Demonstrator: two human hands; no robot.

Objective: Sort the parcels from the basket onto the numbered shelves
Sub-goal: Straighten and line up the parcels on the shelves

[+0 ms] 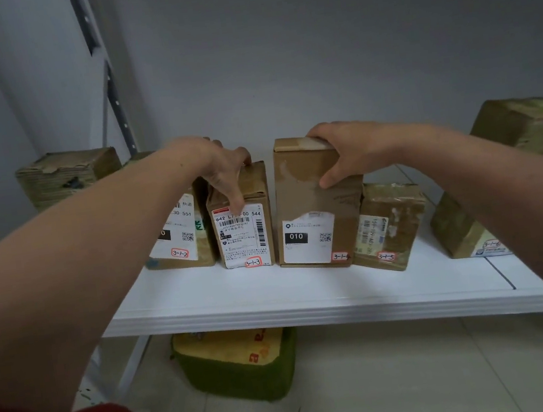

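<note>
Left grip (223, 169) curls round parcel 3-1-3 (246, 236), right grip (347, 152) round parcel 3-1-4 (304, 201), seemingly squaring them on the shelf (274, 292); next calls for an upright release.

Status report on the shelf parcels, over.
Left hand grips top of brown cardboard parcel tagged 3-1-3. Right hand grips taller brown cardboard parcel marked 010. Both upright on white shelf. Parcel tagged 3-1-2 and parcel tagged 3-1-5 close alongside.
</note>
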